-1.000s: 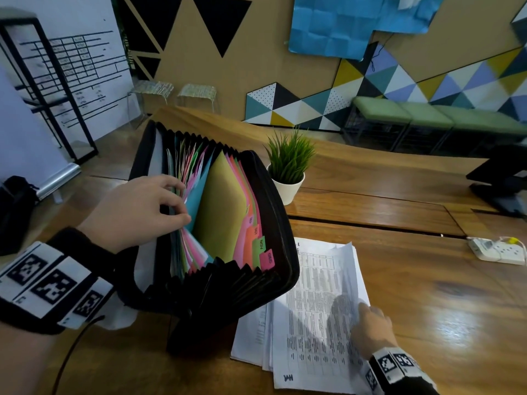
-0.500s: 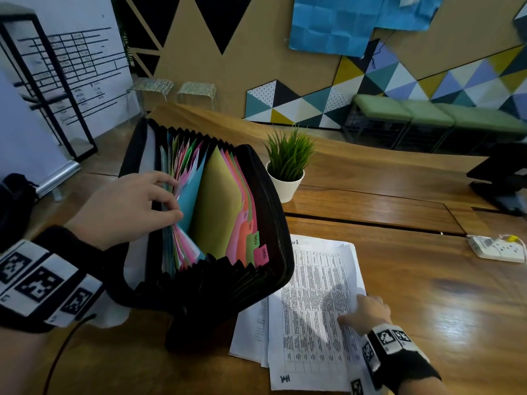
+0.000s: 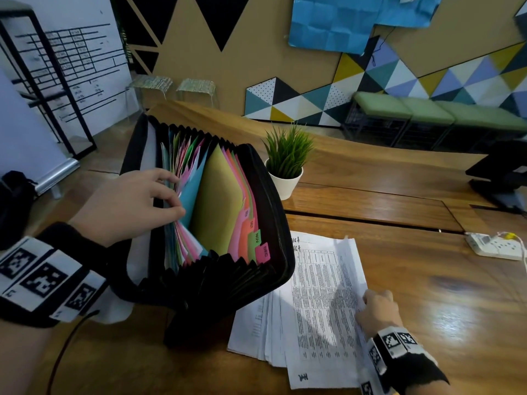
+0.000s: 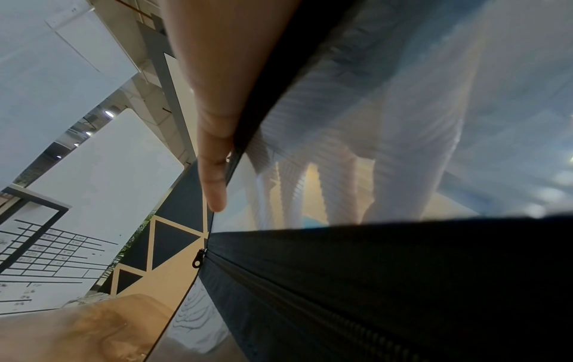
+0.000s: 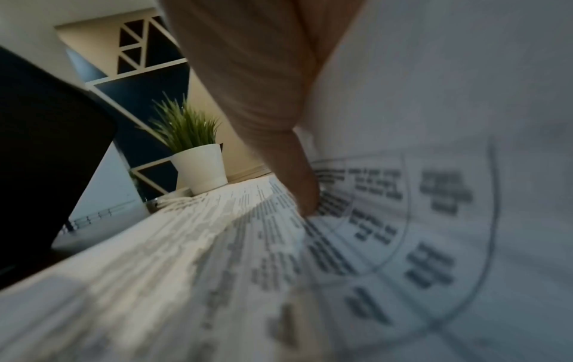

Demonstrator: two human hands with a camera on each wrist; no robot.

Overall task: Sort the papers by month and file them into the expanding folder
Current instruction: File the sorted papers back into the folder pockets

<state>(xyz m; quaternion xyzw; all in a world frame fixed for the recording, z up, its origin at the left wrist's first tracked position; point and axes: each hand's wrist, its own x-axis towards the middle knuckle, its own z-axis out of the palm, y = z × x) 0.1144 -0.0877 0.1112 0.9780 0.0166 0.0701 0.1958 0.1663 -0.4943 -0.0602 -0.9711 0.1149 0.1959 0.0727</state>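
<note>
Two hands are working at a wooden table [image 3: 399, 252]. One black expanding folder [image 3: 268, 201] is standing open and tilted at the table's left, its coloured dividers [image 3: 225, 201] fanned, the nearest tabs reading NOV and DEC. The left hand [image 3: 128, 206] is lying over the folder's left side, fingers curled into the left-hand dividers and holding them back from the yellow-green one; the left wrist view is showing fingers behind the translucent cover. One stack of printed papers [image 3: 319, 303] is lying flat just right of the folder, partly tucked under it. The right hand [image 3: 376, 312] is pinching the top sheet's right edge, lifting it slightly. One potted plant [image 3: 285, 166] is standing just behind the folder.
</note>
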